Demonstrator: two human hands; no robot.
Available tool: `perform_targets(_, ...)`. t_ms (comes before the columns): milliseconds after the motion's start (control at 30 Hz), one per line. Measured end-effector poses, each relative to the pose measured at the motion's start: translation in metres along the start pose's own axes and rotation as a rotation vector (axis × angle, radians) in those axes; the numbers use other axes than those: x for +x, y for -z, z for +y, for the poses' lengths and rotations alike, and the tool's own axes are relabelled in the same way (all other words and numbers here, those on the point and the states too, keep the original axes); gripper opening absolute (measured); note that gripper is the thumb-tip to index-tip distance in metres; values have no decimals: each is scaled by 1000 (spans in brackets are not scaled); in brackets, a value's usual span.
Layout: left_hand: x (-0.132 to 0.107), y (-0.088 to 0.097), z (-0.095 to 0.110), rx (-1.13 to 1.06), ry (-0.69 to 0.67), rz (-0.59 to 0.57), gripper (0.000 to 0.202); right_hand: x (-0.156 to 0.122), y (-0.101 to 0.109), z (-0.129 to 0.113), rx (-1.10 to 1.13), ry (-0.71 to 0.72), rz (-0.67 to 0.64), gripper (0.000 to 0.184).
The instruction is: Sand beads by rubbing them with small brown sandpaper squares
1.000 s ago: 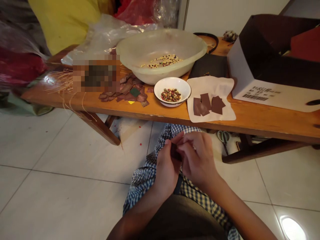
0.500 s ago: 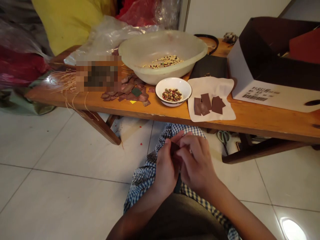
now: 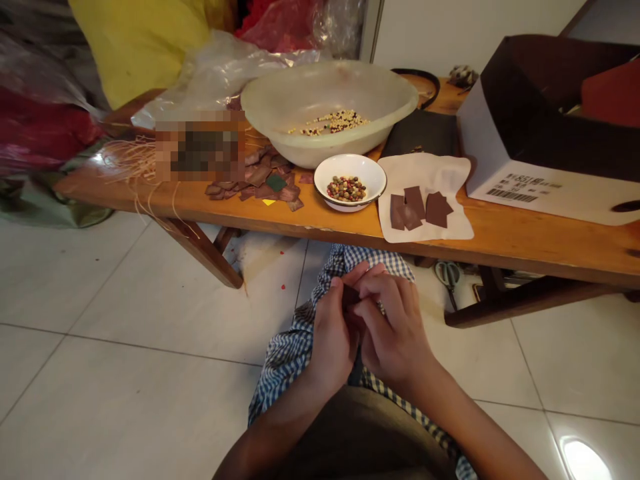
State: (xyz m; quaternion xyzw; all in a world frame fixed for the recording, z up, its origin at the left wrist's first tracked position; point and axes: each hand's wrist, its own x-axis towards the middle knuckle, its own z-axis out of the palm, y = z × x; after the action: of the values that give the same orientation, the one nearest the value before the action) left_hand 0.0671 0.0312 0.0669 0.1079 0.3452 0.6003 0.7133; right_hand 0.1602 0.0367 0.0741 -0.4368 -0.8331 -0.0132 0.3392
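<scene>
The left hand point(image 3: 334, 333) and right hand point(image 3: 395, 327) meet above the checked fabric point(image 3: 285, 360), the fingers of both closed in a pinch on a small dark brown piece point(image 3: 351, 295), largely hidden between them. On the tabletop point(image 3: 520, 228) beyond, a white bowl point(image 3: 350, 165) holds mixed beads point(image 3: 346, 189), just left of a white cloth point(image 3: 430, 168) bearing flat brown pieces point(image 3: 414, 201). A translucent basin point(image 3: 310, 152) stands behind the bowl, with brown scraps point(image 3: 259, 175) heaped to the bowl's left.
</scene>
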Motion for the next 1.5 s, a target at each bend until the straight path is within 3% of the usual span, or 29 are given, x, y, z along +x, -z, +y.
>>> perform_targets(267,-1,-1,1,2,-1,-17,35,0,1,-2,-5,7,-2,14)
perform_targets(367,-1,-3,3,5,-33,-1,35,0,2,-2,2,-52,19,12)
perform_targets(733,-4,-5,5,-10,-36,-31,38,0,4,-2,-56,28,40,14)
perform_targets(867,-6,-7,5,-4,-63,-16,37,0,8,-2,-77,-19,58,13)
perform_targets(1000,-7,-8,5,-4,-45,-45,38,0,9,-4,-49,48,47,16)
perform_targets(1500,-11,-7,5,7,-47,-60,38,-1,13,-9,-17,9,66,13)
